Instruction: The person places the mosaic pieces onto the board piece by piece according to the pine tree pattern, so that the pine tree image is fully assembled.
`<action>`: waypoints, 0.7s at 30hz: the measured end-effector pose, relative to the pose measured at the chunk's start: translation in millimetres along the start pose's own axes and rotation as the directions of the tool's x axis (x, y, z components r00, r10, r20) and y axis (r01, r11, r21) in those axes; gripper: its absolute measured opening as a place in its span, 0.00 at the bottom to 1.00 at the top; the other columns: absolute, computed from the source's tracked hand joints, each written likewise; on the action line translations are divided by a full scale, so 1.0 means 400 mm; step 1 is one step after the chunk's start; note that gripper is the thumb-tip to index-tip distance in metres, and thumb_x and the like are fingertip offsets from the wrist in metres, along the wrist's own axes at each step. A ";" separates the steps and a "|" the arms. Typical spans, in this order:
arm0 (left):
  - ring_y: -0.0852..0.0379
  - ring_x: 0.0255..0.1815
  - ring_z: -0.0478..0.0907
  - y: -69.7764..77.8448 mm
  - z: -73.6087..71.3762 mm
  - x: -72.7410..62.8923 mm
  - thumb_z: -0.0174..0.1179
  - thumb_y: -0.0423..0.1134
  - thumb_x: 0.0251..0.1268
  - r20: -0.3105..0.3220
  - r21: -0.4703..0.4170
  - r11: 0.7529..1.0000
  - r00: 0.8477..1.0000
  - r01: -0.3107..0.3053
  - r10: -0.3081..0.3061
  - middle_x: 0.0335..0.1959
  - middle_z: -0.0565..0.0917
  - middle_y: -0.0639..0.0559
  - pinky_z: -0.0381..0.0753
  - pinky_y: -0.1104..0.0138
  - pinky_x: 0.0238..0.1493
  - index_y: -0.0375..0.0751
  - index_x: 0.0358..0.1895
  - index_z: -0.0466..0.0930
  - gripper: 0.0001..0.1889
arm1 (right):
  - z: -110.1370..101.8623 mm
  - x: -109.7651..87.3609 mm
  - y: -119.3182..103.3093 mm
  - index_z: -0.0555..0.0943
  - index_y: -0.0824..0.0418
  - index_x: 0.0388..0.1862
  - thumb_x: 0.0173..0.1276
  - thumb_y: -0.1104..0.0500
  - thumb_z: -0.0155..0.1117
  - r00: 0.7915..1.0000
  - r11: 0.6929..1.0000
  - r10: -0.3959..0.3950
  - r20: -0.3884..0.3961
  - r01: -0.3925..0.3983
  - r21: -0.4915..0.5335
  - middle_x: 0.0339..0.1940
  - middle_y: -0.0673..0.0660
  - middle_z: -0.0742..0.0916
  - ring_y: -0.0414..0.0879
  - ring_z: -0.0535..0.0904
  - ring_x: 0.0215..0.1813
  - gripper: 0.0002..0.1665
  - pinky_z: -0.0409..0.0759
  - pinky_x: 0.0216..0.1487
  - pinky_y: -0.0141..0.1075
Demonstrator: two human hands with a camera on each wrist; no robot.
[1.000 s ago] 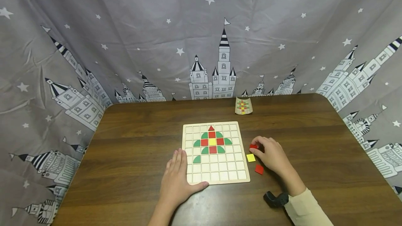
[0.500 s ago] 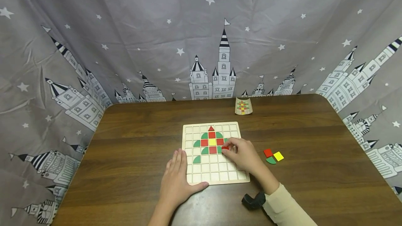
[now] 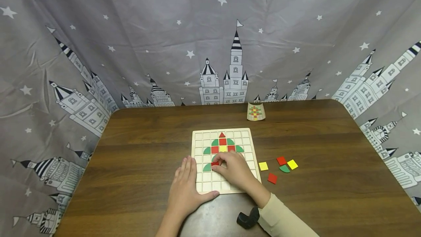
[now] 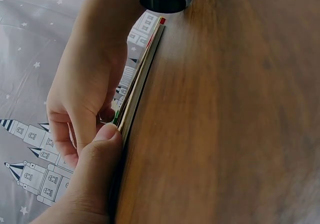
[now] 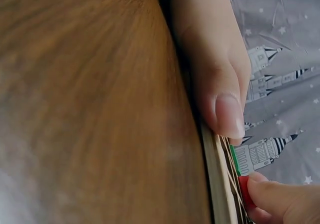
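Observation:
A pale wooden grid board [image 3: 203, 187] lies on the table with red, yellow and green tiles forming a pattern in its upper part. My left hand [image 3: 185, 184] rests at the board's lower left corner, fingers straight along the left edge and thumb along the front edge. Between thumb and fingertips, my right hand [image 3: 236, 171] pinches a red square tile [image 3: 215, 164], right beside a green quarter-circle tile [image 3: 207, 167] on the board. The right wrist view shows this red tile [image 5: 244, 188] at the board's surface. Part of the pattern is hidden under the right hand.
Right of the board lie a yellow square [image 3: 263, 166] and a red square [image 3: 272, 178]. Farther right are another red square [image 3: 281, 160], a yellow one [image 3: 292, 164] and a green quarter circle [image 3: 284, 169]. A curled pattern card [image 3: 255, 112] sits at the table's back edge.
My right hand has carried the red square leftward from beside the board, across it, to the cell by the lower green quarter circle. The left hand has stayed in place.

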State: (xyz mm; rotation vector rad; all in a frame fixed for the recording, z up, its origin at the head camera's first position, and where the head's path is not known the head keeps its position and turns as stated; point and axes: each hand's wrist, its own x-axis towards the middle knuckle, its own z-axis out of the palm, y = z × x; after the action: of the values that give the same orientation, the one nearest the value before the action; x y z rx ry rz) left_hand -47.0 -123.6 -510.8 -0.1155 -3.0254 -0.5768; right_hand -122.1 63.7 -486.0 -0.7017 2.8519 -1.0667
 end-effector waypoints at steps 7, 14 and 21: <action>0.45 0.83 0.47 0.001 -0.002 0.000 0.53 0.87 0.39 -0.005 0.000 1.000 1.000 0.000 0.000 0.81 0.51 0.40 0.55 0.49 0.79 0.34 0.78 0.51 0.71 | 0.002 -0.002 0.006 0.86 0.45 0.37 0.58 0.47 0.76 0.999 0.998 -0.039 -0.013 0.039 -0.050 0.36 0.39 0.85 0.37 0.76 0.41 0.10 0.75 0.49 0.38; 0.45 0.83 0.47 0.003 -0.001 0.000 0.52 0.87 0.39 0.004 -0.003 1.000 1.000 0.003 -0.003 0.81 0.51 0.41 0.55 0.49 0.79 0.35 0.78 0.51 0.70 | 0.002 -0.004 0.005 0.87 0.47 0.38 0.56 0.47 0.77 0.998 0.994 -0.066 -0.013 0.065 -0.088 0.37 0.41 0.85 0.39 0.77 0.41 0.12 0.75 0.48 0.38; 0.44 0.82 0.48 0.002 0.000 0.001 0.53 0.87 0.39 -0.003 -0.001 1.000 1.000 0.001 -0.001 0.81 0.52 0.40 0.56 0.49 0.79 0.34 0.78 0.52 0.70 | 0.000 -0.008 0.002 0.88 0.48 0.38 0.56 0.47 0.77 0.996 0.991 -0.082 -0.027 0.078 -0.105 0.36 0.43 0.85 0.40 0.76 0.41 0.12 0.75 0.44 0.37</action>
State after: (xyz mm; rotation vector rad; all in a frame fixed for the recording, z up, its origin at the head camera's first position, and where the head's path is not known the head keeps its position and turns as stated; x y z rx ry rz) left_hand -47.2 -122.7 -510.5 -0.1134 -3.0222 -0.5778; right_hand -119.7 65.4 -486.8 -0.8198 2.9475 -0.9519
